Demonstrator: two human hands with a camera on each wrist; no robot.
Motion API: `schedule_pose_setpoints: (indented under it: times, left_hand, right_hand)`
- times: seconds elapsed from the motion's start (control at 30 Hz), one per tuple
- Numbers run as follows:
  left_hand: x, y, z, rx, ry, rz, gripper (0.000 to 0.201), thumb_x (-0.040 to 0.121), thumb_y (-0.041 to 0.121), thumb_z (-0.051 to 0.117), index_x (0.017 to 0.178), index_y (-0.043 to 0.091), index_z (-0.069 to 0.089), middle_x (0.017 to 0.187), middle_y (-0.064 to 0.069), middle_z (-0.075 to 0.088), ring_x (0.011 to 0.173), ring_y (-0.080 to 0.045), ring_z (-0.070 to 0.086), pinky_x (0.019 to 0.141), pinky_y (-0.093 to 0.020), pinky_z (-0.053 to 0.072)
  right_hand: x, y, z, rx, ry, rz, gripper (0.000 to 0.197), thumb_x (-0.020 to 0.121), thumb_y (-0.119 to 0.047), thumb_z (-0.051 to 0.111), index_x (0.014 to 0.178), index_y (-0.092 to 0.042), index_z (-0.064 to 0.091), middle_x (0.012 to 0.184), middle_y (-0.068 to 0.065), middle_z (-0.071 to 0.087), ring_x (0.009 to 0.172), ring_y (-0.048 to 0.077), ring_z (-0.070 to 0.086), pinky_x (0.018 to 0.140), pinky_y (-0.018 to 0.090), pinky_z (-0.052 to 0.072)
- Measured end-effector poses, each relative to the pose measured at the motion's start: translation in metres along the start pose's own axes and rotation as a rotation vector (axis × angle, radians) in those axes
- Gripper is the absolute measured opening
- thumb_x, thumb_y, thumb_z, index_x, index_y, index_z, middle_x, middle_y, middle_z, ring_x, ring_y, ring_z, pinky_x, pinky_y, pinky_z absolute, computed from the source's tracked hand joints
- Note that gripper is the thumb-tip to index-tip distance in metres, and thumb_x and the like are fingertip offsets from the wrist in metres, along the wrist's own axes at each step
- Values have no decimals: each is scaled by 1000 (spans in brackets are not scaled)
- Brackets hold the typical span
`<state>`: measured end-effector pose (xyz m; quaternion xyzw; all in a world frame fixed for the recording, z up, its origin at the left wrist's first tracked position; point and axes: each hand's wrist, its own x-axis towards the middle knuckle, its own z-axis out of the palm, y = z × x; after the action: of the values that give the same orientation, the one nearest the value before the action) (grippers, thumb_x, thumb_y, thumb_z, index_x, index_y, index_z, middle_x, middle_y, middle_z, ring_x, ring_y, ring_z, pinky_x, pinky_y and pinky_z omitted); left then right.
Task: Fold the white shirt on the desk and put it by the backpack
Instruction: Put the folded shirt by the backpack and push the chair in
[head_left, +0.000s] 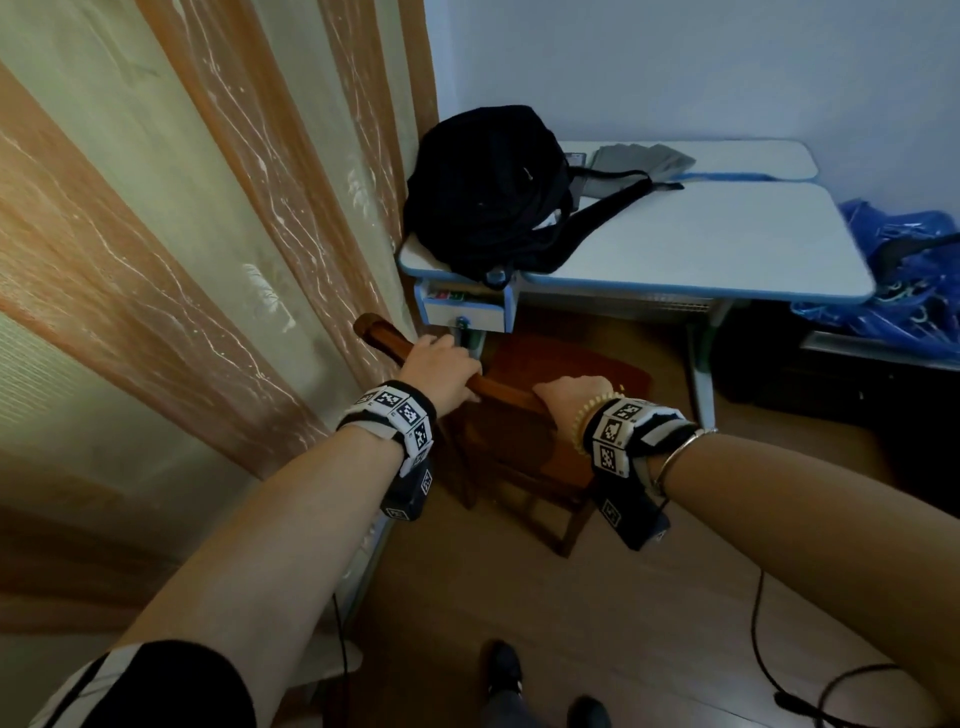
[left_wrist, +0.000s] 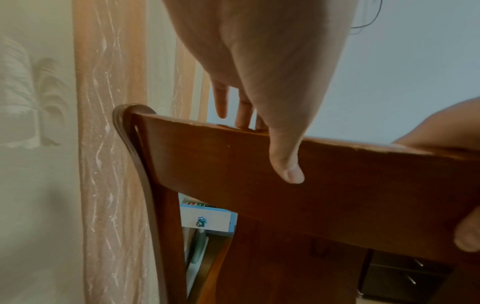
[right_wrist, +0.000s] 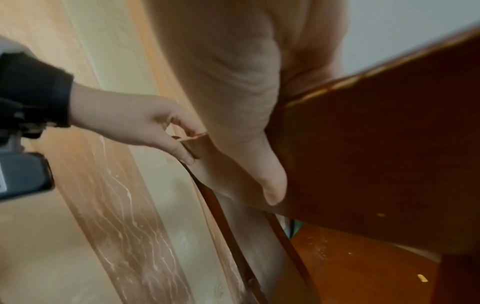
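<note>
**Both hands on the chair, shirt waiting on the desk**

The curtain (head_left: 171, 249) fills the left half of the head view, orange stripes on pale green. At the upper right stands the desk (head_left: 727, 244), white-topped with a blue rim. The black backpack (head_left: 485, 187) slumps on the desk's left end, a strap trailing right across the top. Below centre, a wooden chair (head_left: 524, 431) stands in front of the desk.

The left hand (head_left: 439, 371) grips the chair's top rail, fingers over the far side and thumb down the near face, as the left wrist view shows. The right hand (head_left: 569, 397) holds the same rail further right in the same way.

The smallest thing is a pale, greyish garment (head_left: 641, 158) lying at the back of the desk, just right of the backpack; it is probably the shirt, though dim light greys it. I judge it light, limp and easily creased, with nothing stiff to grip. Pinching it at both shoulders should let it hang flat for folding.
</note>
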<state>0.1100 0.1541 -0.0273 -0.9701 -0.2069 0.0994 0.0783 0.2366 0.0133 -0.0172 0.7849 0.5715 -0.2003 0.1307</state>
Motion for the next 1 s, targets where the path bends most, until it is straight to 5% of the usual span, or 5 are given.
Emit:
schedule_pose_setpoints:
  times: [0.17,0.27,0.4,0.53,1.0]
  left_hand:
    - [10,14,-1,-98,7,-29,34,87,47,57,114,27,63,106,2,63,108,-20,47,89,-37,42]
    - [21,12,4,-166,7,-18,26,89,33,60,113,23,61,108,-1,60,108,-22,48,90,-38,44]
    - [37,-4,11,-103,-40,-38,6,87,14,57,88,19,54,92,-5,63,93,-26,60,81,-37,46]
    - [55,-8,15,-54,0,-53,11,87,14,58,96,19,55,94,-3,63,92,-25,60,82,-37,43]
    - [141,-80,25,-68,83,-77,15,86,14,62,99,17,55,100,-4,63,99,-26,58,84,-35,40]
  right_hand:
    - [4,25,6,-26,52,29,45,88,-16,58,130,-25,44,116,4,63,103,28,63,84,40,52]
    - [10,39,8,-2,99,53,45,90,-12,54,131,-25,43,111,5,64,99,29,64,81,40,53]
    - [18,62,14,7,166,73,44,88,-14,58,127,-28,43,100,1,66,90,25,66,76,37,54]
    - [26,83,13,-16,246,70,38,87,-21,58,121,-30,43,88,-3,61,79,20,63,77,38,55]
    - [131,102,-36,-59,317,61,42,86,-26,58,125,-29,42,98,0,63,89,24,63,81,39,48]
